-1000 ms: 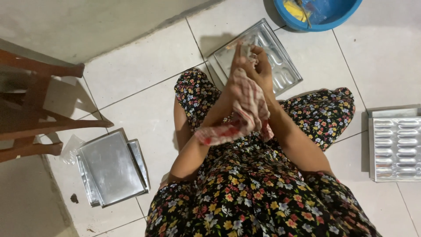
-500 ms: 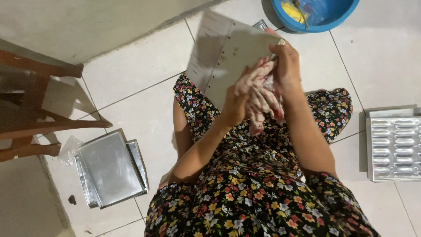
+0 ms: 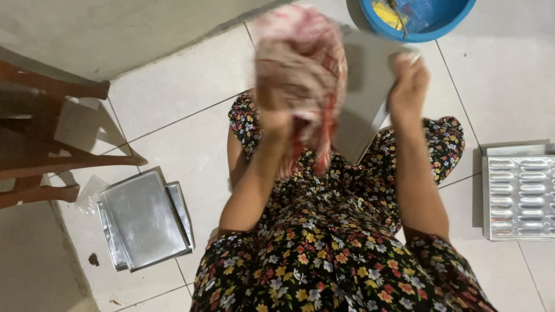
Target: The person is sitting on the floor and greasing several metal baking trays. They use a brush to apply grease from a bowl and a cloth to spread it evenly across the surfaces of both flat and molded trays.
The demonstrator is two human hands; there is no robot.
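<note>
The metal tray (image 3: 361, 98) is lifted off the floor and stands tilted in front of the person's knees, with its flat side toward the camera and its lower edge just above the flowered dress (image 3: 324, 242). The right hand (image 3: 409, 81) is closed on the tray's upper right edge, with the fingers wrapped over the rim. The left hand (image 3: 277, 121) is raised beside it and is mostly hidden inside a red and white cloth (image 3: 303, 75); it seems to grip the cloth, but how far the fingers are closed I cannot tell. The cloth is blurred, covers the left part of the tray, and some strips of it hang down toward the lap.

Just above the tray, at the top edge of the view, stands a blue basin (image 3: 416, 20) with something yellow and blue inside. On the person's left, a stack of flat trays (image 3: 144, 219) lies on the white tile floor (image 3: 173, 104), near the legs of a wooden chair (image 3: 52, 138). On the person's right, a mould tray with rows of long hollows (image 3: 520, 193) lies at the frame edge, apart from the knee. Between the stack and the dress there is bare tile, and also between the right knee and the mould tray.
</note>
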